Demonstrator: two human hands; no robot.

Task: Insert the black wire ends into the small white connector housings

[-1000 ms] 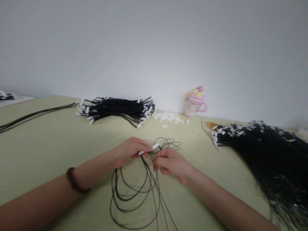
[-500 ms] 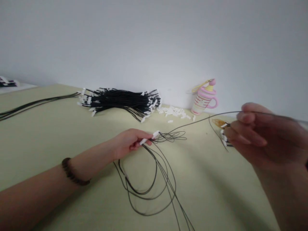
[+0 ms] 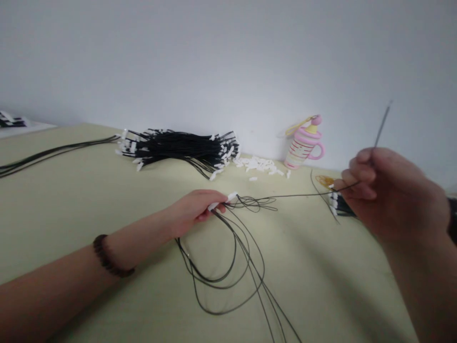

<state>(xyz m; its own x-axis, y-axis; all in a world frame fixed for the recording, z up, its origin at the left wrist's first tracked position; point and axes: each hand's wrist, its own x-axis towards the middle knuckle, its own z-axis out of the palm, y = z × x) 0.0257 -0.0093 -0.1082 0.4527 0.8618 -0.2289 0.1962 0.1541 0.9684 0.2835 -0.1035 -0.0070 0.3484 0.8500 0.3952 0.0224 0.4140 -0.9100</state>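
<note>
Near the middle of the table, my left hand [image 3: 194, 209] pinches small white connectors [image 3: 213, 206] between thumb and fingers. Black wires run from them, drooping in wide loops below the hand and bunching into a small tangle just right of it. Raised at the right, my right hand [image 3: 396, 190] has its fingers closed on one thin black wire [image 3: 300, 195]. That wire stretches nearly straight from the tangle to my right fingers, and a dark, thin end sticks up above them. My left palm's inner side is hidden.
Behind lies a thick bundle of black wires [image 3: 182, 145] with white ends. Loose white connectors [image 3: 257, 164] are scattered beside it, near a pink-and-white cup-shaped ornament [image 3: 303, 145]. A yellow coil [image 3: 324, 181] and another connector bundle [image 3: 333, 202] lie by my right hand. A wall [image 3: 214, 62] stands behind.
My right hand has turned and its fingers have closed more. The wire between the hands has dropped lower and straightened, and its end now points up. My left hand stays nearly in place.
</note>
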